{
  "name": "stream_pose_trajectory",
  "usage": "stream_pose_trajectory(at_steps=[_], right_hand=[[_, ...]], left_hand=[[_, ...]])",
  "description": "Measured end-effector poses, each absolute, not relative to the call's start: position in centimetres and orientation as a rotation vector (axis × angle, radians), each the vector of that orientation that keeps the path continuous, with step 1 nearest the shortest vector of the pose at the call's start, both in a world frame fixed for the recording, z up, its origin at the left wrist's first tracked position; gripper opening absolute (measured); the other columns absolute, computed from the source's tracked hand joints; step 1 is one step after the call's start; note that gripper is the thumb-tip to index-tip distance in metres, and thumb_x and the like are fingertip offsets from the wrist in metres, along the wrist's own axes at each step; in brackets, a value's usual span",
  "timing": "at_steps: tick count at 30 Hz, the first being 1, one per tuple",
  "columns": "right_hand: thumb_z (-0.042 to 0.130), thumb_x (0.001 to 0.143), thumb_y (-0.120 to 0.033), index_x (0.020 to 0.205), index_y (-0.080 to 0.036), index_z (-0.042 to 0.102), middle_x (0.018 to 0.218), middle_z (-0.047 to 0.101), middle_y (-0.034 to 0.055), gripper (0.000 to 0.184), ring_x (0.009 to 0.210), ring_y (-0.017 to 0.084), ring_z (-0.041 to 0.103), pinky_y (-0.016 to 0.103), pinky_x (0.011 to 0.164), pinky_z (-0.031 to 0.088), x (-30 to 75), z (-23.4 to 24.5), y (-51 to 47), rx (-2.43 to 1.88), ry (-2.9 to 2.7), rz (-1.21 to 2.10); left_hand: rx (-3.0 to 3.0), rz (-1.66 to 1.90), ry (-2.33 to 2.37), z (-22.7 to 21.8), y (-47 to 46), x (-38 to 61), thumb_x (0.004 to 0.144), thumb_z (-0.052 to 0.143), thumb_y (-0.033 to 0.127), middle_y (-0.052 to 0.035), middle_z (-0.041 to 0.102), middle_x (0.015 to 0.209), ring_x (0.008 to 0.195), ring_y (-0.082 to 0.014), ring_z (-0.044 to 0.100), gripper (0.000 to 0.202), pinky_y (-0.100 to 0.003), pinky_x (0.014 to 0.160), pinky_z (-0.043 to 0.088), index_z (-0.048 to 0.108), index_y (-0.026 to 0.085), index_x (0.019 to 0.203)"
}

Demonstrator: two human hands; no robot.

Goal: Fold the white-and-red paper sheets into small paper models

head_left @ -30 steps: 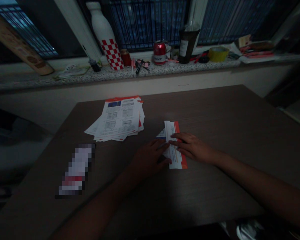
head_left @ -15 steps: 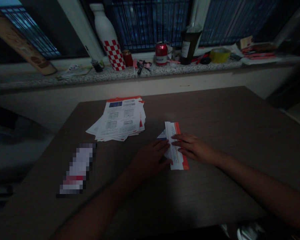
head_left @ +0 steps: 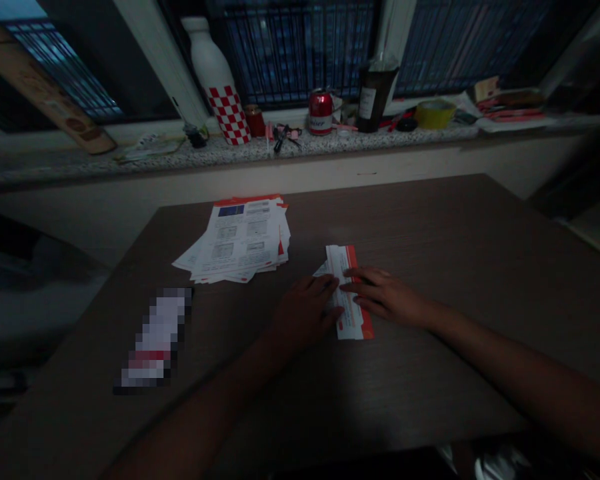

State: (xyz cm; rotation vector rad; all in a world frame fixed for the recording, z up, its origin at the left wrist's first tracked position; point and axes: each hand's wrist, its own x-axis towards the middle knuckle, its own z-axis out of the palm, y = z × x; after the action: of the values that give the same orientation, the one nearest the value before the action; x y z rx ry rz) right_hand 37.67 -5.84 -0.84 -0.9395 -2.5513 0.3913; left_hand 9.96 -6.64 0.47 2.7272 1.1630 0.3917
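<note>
A sheet of printed paper (head_left: 346, 328), folded into a narrow strip with an orange right edge, lies on the brown table in front of me. A small corner of paper sticks out past its left side. My left hand (head_left: 307, 303) rests over that side, fingertips on the strip, thumb apart from the fingers lower down. From the right, my right hand (head_left: 387, 295) lies across the orange edge with its fingers stretched out and spread on the paper. Parts of the strip are hidden under both hands.
A loose stack of printed sheets (head_left: 243, 240) lies at the table's back left. Nearer me on the left is a phone (head_left: 153, 340) with a blurred screen. On the windowsill stand a checkered white bottle (head_left: 225, 100), a red can (head_left: 321, 112), a dark bottle (head_left: 373, 100) and yellow tape (head_left: 435, 115).
The folded strip and both hands appear slightly further left, partly from a small shift of the view. My right hand's fingers remain on the paper. Nothing was let go.
</note>
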Motion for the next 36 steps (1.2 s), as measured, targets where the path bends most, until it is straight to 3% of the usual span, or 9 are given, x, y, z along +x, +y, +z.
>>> stream_pose_trajectory(at_steps=[6,13,18,29,36], right_hand=[[0.054,0.110,-0.031,0.146,-0.033,0.065,0.155,0.057,0.0112,0.037,0.142,0.030,0.057,0.054,0.115,0.051,37.67,-0.53,-5.73,-0.955,-2.508,0.453],[0.055,0.110,-0.031,0.148,-0.032,0.063,0.156,0.057,0.0115,0.040,0.143,0.031,0.056,0.054,0.116,0.050,37.72,-0.58,-5.75,-0.963,-2.518,0.462],[0.056,0.109,-0.029,0.148,-0.032,0.064,0.157,0.056,0.0116,0.040,0.144,0.031,0.055,0.055,0.117,0.050,37.62,-0.56,-5.89,-0.958,-2.518,0.444],[0.057,0.108,-0.030,0.147,-0.033,0.064,0.157,0.056,0.0110,0.039,0.141,0.030,0.057,0.055,0.114,0.052,37.75,-0.56,-5.82,-0.949,-2.514,0.437],[0.056,0.109,-0.030,0.148,-0.031,0.063,0.160,0.054,0.0109,0.039,0.143,0.030,0.056,0.056,0.115,0.051,37.78,-0.50,-5.76,-0.953,-2.534,0.450]], left_hand=[[2.653,0.461,1.150,0.19,-6.68,10.03,0.104,0.064,0.041,-0.0105,0.059,0.154,0.142,-0.0311,0.053,0.054,-0.050,0.121,0.045,0.055,0.020,0.153],[2.620,0.462,1.152,0.47,-6.61,9.91,0.103,0.066,0.039,-0.0094,0.058,0.155,0.141,-0.0314,0.055,0.054,-0.051,0.119,0.047,0.054,0.023,0.153],[2.608,0.463,1.139,0.51,-6.67,9.78,0.103,0.066,0.036,-0.0078,0.056,0.157,0.142,-0.0322,0.055,0.046,-0.055,0.117,0.049,0.060,0.030,0.148],[2.711,0.495,0.987,-0.12,-6.50,9.46,0.106,0.063,0.029,-0.0084,0.059,0.156,0.147,-0.0317,0.051,0.024,-0.056,0.120,0.047,0.073,0.024,0.127],[2.684,0.443,0.956,0.12,-6.24,9.09,0.106,0.063,0.029,-0.0080,0.058,0.158,0.151,-0.0303,0.048,0.025,-0.056,0.122,0.045,0.074,0.025,0.128]])
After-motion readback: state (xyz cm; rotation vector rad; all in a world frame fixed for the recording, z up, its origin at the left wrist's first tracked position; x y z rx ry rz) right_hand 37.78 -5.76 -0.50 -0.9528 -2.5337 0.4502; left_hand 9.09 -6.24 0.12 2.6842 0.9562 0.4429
